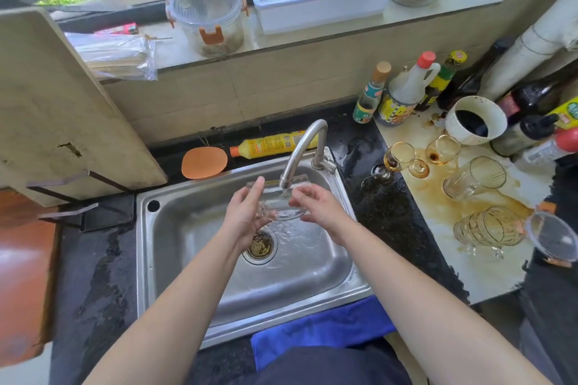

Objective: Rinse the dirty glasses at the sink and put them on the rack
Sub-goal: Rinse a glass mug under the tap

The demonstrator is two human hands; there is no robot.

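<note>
Running from the tap (305,147), water is seen falling on one clear glass (275,211), which is held on its side over the sink (147,259), just under the spout. The glass is gripped at both ends. The left hand (247,212) is curled round one end, with fingers raised along the wall. The right hand (322,212) is closed on the other end by thumb and fingers. Water is pooled on the sink floor round one drain (259,245), in which a brownish strainer is set. To the right, on the stained tabletop (488,278), four dirty glasses are counted. Two stemmed glasses (398,158) are tipped over with amber dregs in their bowls. One tumbler (475,178) and one ribbed glass (491,228) are laid on their sides, with a brown spill spread around them. One white cup (475,122) is stood behind them, and dark liquid is held in it. Bottles (403,94) are crowded in the corner past the cup, and their number cannot be told. One yellow bottle (272,144) is laid flat behind the sink, just beside one orange pad (205,162). One blue cloth (322,328) is draped over the sink's front edge. On the sill (175,50), one round tub (208,19) with orange clips is seen with brownish remains at its bottom. One white tray (319,9) is set beside it.
</note>
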